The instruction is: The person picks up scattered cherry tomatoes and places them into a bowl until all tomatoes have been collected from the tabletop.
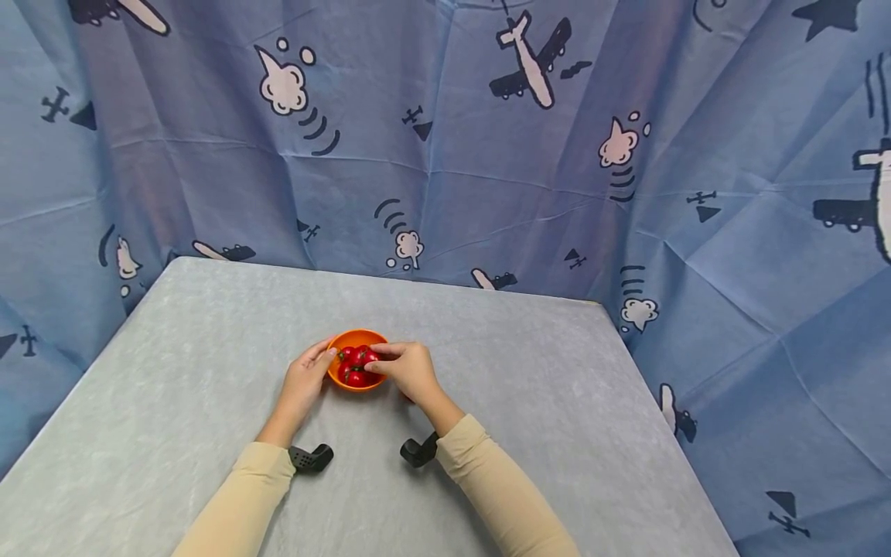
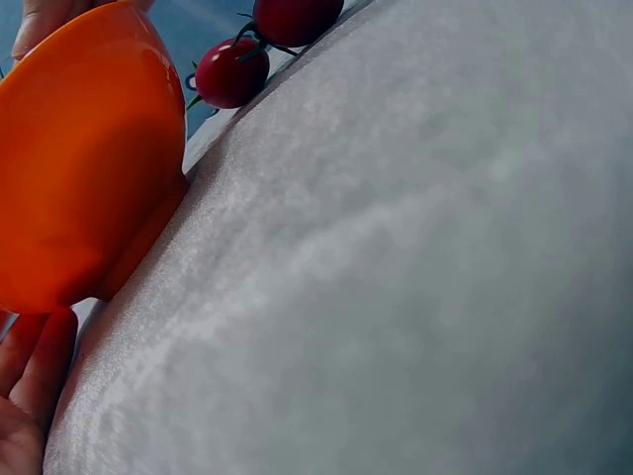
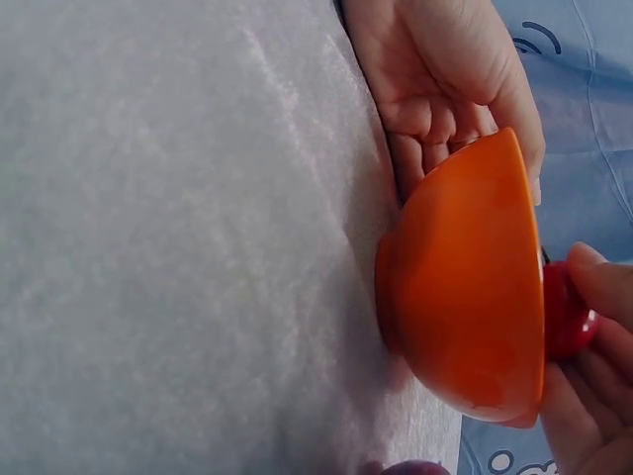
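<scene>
An orange bowl [image 1: 356,340] stands on the grey-covered bench [image 1: 174,371], at the centre of the head view, just below the middle of the frame. It is small, round and glossy, with a low foot visible in both wrist views. It holds several red cherry tomatoes [image 1: 357,365] with dark green stems; the exact number cannot be told.

Left hand [image 1: 304,381]: set against the bowl's left side, fingers lightly curved round the outer wall and touching it. In the right wrist view the fingers [image 3: 435,124] lie behind the bowl [image 3: 465,287], cupping its wall.

Right hand [image 1: 408,370]: at the bowl's right rim, thumb and fingertips brought together on a tomato at the top of the pile. In the right wrist view, at the lower right of the frame, the fingertips [image 3: 598,282] press on a red tomato [image 3: 566,315] above the rim.

A blue cloth [image 1: 445,155] printed with aeroplanes and clouds hangs behind and to the sides of the bench.
</scene>
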Demonstrator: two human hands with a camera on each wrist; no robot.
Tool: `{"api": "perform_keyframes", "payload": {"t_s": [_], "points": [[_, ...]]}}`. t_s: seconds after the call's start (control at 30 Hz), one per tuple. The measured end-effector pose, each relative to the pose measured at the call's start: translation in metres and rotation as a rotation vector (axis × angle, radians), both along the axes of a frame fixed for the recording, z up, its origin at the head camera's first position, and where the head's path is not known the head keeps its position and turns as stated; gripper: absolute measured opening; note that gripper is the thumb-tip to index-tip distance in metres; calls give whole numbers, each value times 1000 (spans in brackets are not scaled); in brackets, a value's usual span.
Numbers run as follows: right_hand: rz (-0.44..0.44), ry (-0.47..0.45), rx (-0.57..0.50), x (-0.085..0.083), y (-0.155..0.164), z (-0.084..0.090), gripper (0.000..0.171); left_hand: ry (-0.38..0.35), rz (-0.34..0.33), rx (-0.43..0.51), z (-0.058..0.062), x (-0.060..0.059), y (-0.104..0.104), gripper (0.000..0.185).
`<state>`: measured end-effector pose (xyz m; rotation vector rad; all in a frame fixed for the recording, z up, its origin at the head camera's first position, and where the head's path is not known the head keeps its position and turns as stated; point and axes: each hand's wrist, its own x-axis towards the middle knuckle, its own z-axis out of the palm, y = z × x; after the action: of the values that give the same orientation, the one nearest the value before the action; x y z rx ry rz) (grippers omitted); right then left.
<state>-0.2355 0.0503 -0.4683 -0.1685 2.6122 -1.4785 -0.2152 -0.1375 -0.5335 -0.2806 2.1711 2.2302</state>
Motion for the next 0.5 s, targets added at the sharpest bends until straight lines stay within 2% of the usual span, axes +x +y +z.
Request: {"api": "perform_keyframes", "payload": {"t_s": [0.5], "points": [[4,-29,-34,0,5,0,29,5,-7,8,-1,0,0,50]]}}
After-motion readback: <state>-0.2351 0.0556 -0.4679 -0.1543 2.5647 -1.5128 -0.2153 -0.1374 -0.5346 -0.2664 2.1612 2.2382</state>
